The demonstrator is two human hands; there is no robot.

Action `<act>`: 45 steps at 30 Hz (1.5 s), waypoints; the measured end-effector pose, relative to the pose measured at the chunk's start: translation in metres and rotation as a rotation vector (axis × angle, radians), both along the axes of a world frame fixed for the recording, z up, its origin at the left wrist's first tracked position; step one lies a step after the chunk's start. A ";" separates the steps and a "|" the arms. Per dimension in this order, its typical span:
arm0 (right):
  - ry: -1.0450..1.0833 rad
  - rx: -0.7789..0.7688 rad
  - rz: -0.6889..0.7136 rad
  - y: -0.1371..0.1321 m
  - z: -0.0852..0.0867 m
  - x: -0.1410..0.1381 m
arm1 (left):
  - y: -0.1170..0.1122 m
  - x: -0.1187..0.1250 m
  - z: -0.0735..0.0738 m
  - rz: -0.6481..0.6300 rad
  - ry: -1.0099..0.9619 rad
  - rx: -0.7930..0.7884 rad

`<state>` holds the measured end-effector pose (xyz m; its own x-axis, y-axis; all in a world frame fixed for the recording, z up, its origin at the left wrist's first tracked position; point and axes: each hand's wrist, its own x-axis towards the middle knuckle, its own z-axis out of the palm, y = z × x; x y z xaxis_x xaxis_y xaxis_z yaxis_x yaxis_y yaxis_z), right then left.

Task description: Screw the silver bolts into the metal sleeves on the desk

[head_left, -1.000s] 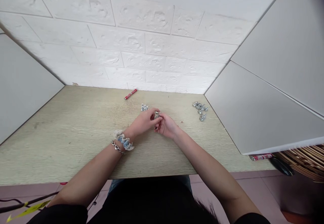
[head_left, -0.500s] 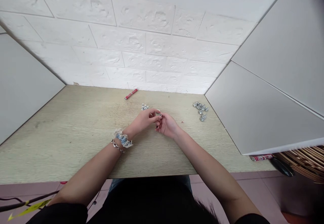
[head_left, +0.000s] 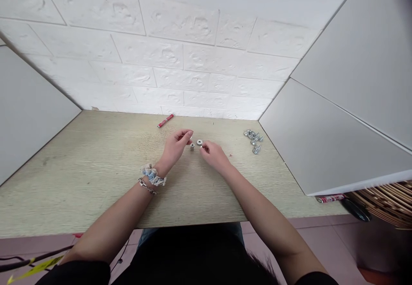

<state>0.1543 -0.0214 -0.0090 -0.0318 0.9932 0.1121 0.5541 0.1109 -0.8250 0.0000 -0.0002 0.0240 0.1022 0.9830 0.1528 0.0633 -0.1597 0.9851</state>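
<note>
My left hand [head_left: 175, 147] is closed in a pinch over the table, thumb against the fingers, with a speck of something whitish at the fingertips. Just right of it a small metal cylinder [head_left: 192, 147] with a hole in its top stands on the table. Beside that lies a round metal disc [head_left: 199, 142] with a dark centre hole. My right hand [head_left: 215, 154] rests close to the disc, its fingers curled together; what they hold, if anything, is too small to make out. The small pale metal pieces seen earlier are hidden behind my left hand.
Several silver disc-and-stem metal pieces [head_left: 253, 138] lie at the right by the grey panel [head_left: 322, 147]. A red tube [head_left: 165, 121] lies near the white brick-pattern wall [head_left: 167, 79]. At the right edge are another red tube [head_left: 331, 198] and a wicker basket [head_left: 386, 203].
My hands, together before, have drawn apart, the left moving slightly up and left. The disc and the cylinder now show on the table between them.
</note>
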 end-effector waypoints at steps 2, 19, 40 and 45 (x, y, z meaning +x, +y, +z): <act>-0.190 0.039 0.026 -0.001 -0.002 0.002 | 0.001 0.000 0.001 0.038 -0.036 -0.004; -0.302 0.027 0.111 0.000 -0.003 0.004 | 0.002 0.001 0.000 0.002 -0.145 -0.108; -0.072 0.279 0.073 -0.018 0.007 -0.012 | -0.007 0.003 0.004 -0.211 -0.218 -0.285; -0.125 0.372 0.114 -0.016 0.006 -0.011 | -0.009 0.003 0.002 -0.284 -0.231 -0.416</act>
<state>0.1434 -0.0373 -0.0034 -0.1754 0.8751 0.4510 0.6148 0.4552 -0.6441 0.0035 -0.0095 0.0260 0.3823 0.9038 -0.1924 -0.1511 0.2666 0.9519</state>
